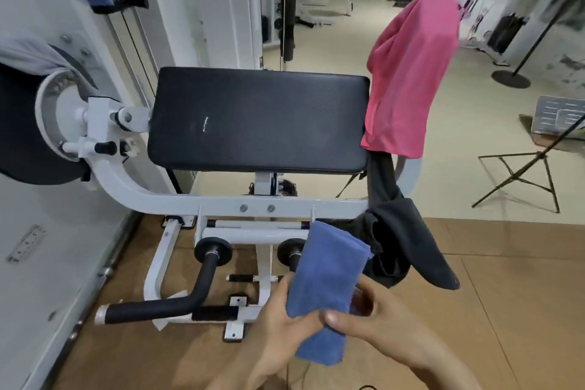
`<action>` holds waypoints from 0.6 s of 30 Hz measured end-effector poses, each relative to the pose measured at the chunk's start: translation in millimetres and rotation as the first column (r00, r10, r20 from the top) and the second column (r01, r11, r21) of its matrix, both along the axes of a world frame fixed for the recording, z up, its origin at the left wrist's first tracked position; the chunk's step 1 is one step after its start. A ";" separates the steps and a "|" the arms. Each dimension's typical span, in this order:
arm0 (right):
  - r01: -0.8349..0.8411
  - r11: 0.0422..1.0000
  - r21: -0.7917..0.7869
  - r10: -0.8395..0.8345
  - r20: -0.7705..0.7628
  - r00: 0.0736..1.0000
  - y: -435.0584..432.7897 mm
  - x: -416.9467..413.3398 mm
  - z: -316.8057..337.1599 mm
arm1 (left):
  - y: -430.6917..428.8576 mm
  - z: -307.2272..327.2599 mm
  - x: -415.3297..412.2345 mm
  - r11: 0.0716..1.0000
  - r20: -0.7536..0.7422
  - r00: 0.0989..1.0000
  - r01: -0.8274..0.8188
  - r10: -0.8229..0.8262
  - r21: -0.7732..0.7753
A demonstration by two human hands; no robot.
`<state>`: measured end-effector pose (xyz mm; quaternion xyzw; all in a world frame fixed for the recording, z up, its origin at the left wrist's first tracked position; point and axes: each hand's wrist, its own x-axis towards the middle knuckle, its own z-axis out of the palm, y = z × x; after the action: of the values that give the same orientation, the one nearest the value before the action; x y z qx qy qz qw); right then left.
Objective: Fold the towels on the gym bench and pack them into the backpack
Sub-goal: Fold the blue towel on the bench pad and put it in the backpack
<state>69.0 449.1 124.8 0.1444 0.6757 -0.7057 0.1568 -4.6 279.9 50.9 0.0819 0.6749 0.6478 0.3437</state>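
Right now both hands hold a folded blue towel [329, 288] in front of the gym bench [259, 119], low in the view and above the brown floor [506, 294]. The left hand [278, 317] sits at the towel's left edge, its fingers curled behind the cloth and gripping it. The right hand [364, 317] comes in from the right, with its thumb pressed across the front of the towel's lower half and its other fingers wrapped around the right side, so it too grasps the cloth. The towel is a narrow, thick bundle, tilted with its upper end leaning right, toward the black backpack [408, 247].

The backpack hangs from the right end of the bench's white frame [221, 203], its dark fabric sagging open just beside the top of the blue towel. Whether the towel touches it is hard to tell. A pink towel [411, 79] is draped over an upright at the right end of the bench, hanging down past the edge of the black pad, unfolded and bunched. The pad itself is bare except for a small white mark.

A black-gripped handle [177, 301] juts out low on the frame at the left, and a tripod stand [519, 180] is on the pale floor at the right.
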 end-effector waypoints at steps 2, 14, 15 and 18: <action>0.119 0.990 0.068 -0.121 0.016 0.993 23.8 5.5 -18.3 | 42.0 -3.2 16.1 0.999 0.061 0.997 -0.041 0.041 -0.001; 0.305 0.735 0.606 -0.321 -0.086 0.943 230.8 53.2 -95.0 | 254.0 -78.5 8.3 0.930 0.169 0.957 -0.174 0.237 -0.325; 0.227 0.733 0.641 -0.250 -0.056 0.967 237.7 51.6 -93.7 | 263.9 -85.7 -3.0 0.906 0.148 0.953 -0.192 0.264 -0.378; 0.286 0.800 0.527 -0.371 0.060 0.927 251.2 40.6 -108.2 | 293.0 -105.3 -43.1 0.798 0.099 0.886 -0.353 0.453 -0.488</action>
<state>109.6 700.3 16.6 0.3520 0.7875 -0.5042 0.0415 -47.7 572.9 -54.4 -0.2168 0.7692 0.5340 0.2761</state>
